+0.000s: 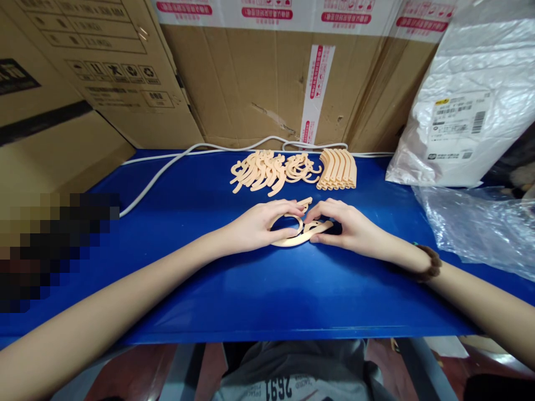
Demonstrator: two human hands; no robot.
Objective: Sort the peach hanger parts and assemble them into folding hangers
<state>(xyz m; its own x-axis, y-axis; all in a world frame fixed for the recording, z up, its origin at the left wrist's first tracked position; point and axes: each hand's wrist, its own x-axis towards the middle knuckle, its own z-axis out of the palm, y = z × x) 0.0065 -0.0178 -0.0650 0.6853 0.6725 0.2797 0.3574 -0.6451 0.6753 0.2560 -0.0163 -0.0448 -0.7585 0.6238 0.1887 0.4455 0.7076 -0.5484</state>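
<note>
Step in hand, my judgement from the remote feed: pale curved parts being lined up or joined, both hands on one cluster. Left hand (261, 224) is curled around a hoop-like piece (301, 222), thumb and fingers at opposite edges. Right hand (353, 227) has a narrow pinch on the same cluster, by a long curved strip (292, 241); I cannot tell exactly which part each fingertip bears on. Next move, I'd say, calls for a steady left hold and fine alignment from the right; such thin parts could twist.

Surface: smooth blue tabletop (267, 301) under both hands. Room, by size: broad cardboard box (242, 83) beyond the hands, another carton (137, 106) beyond and left of them; white parcel bag (443, 111) beyond and right, clear plastic (480, 223) on its near side. Beyond the left hand, a loose heap of curved parts (261, 170); beyond the right, a neat stack (339, 169); between these, small hooks (298, 169). White cable (271, 137) runs behind them.
</note>
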